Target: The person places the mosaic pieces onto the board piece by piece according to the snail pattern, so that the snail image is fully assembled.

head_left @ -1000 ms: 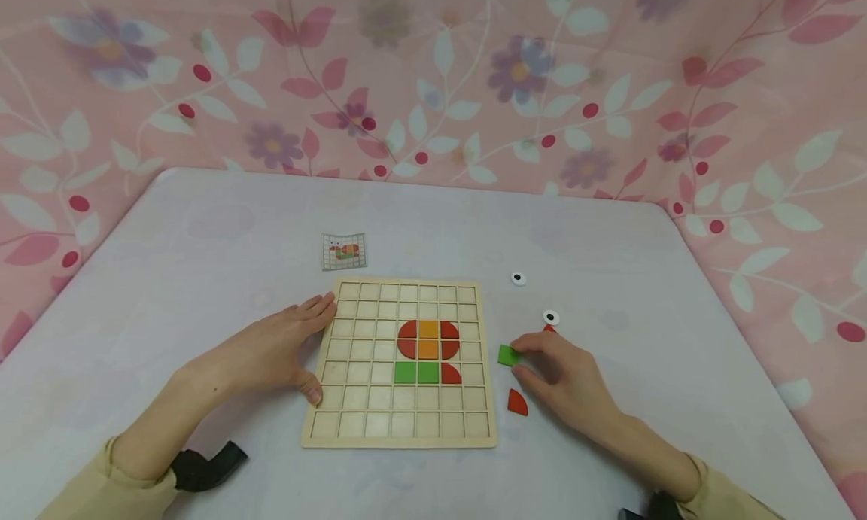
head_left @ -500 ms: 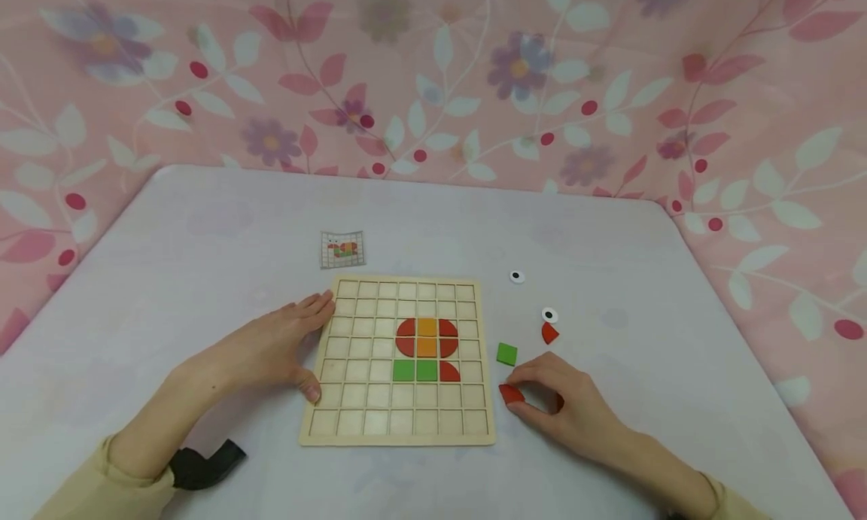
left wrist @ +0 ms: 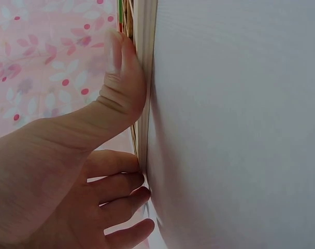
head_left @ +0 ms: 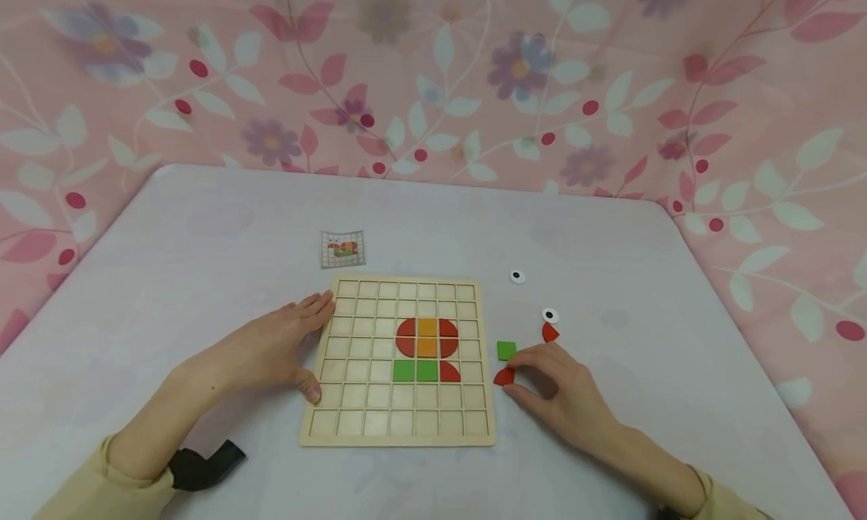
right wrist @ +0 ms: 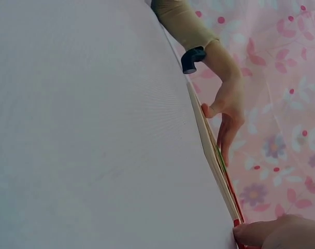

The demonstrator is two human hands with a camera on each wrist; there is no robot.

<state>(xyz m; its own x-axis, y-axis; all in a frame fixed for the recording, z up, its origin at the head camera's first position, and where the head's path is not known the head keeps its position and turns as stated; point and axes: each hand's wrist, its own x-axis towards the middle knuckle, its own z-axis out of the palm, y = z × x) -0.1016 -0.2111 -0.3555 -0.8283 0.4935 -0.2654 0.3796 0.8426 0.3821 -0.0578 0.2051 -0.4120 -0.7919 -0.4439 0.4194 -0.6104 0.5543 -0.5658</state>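
A wooden grid board lies on the table, with red quarter-circle, orange square and green square pieces set in its cells. My left hand rests along the board's left edge, thumb and fingers spread and touching the rim; the left wrist view shows the thumb against that edge. Just right of the board, my right hand pinches a red quarter-circle piece between thumb and index finger. Directly behind it lies a loose green square. In the right wrist view only part of the right hand shows.
Farther right are another red quarter-circle and two white eye discs, one beside it and one farther back. A small picture card lies behind the board. Pink flowered cloth hangs behind the table.
My right hand has let go of the green square and taken the red quarter-circle, bringing it closer to the board and turning it. The green square has straightened slightly. My left hand stays in place.
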